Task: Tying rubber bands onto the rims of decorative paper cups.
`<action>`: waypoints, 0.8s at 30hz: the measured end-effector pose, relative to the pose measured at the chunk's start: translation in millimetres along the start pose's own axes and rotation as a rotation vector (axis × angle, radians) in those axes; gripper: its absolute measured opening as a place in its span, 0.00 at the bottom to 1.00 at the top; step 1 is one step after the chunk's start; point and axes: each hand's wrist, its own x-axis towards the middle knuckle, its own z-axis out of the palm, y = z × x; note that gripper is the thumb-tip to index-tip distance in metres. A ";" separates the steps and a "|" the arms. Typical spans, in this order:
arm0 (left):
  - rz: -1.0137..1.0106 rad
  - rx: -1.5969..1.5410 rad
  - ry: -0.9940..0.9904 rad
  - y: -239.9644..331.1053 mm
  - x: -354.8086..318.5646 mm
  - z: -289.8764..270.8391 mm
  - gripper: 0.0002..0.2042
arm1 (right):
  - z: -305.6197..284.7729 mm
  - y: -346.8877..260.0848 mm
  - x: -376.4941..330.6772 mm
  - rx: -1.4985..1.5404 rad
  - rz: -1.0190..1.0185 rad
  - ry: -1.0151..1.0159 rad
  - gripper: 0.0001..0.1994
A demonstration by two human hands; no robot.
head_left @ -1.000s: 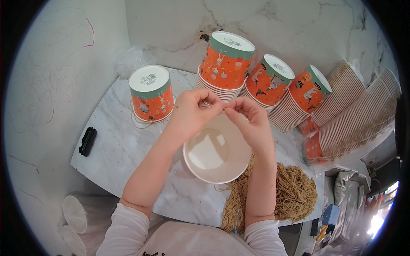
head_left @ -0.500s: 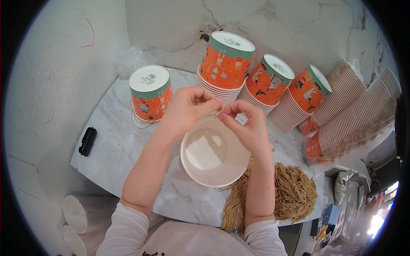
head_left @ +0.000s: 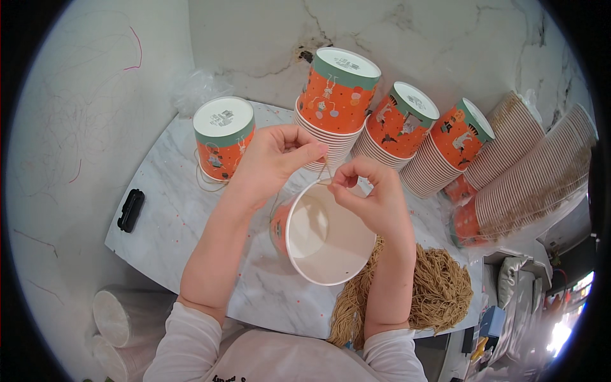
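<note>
A paper bucket [head_left: 347, 251] with a white inside and an orange outer wall stands tilted on the table, its open mouth facing me. Over its far rim, a thin tan string [head_left: 327, 168] runs between my two hands. My left hand [head_left: 273, 158] is closed in a pinch on the string, a little above the rim. Lower and to the right, my right hand [head_left: 368, 191] pinches the string close against the rim. More string shows beside the bucket's left wall. Exactly how the string joins the rim is too small to tell.
An upside-down orange and green bucket [head_left: 224, 140] with string at its base stands left. Nested bucket stacks [head_left: 337, 95] line the back and right. A heap of tan string [head_left: 439, 286] lies by my right forearm. A black case [head_left: 131, 211] sits near the marbled table's [head_left: 168, 239] left edge.
The bucket has tipped and shifted slightly right, so its orange left side now shows. My right hand has dropped a little, and the string between my hands is drawn out longer.
</note>
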 end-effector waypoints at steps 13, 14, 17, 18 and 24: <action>0.024 -0.021 -0.081 -10.5 -3.9 21.2 0.04 | -30.3 -6.4 -6.7 -0.079 -0.063 -0.192 0.07; 0.045 -0.093 -0.110 -11.9 -4.1 23.2 0.03 | -31.3 -4.5 -7.3 -0.100 -0.174 -0.181 0.08; 0.061 -0.180 -0.128 -1.8 -8.7 22.7 0.03 | -24.9 -9.0 -9.8 0.022 -0.086 -0.053 0.13; 0.060 -0.180 -0.129 -3.1 -8.2 21.2 0.03 | -25.7 -10.1 -9.9 0.022 -0.085 -0.052 0.13; 0.070 -0.210 -0.147 -0.9 -5.4 10.2 0.05 | -23.0 -11.7 -10.1 0.116 0.044 -0.214 0.15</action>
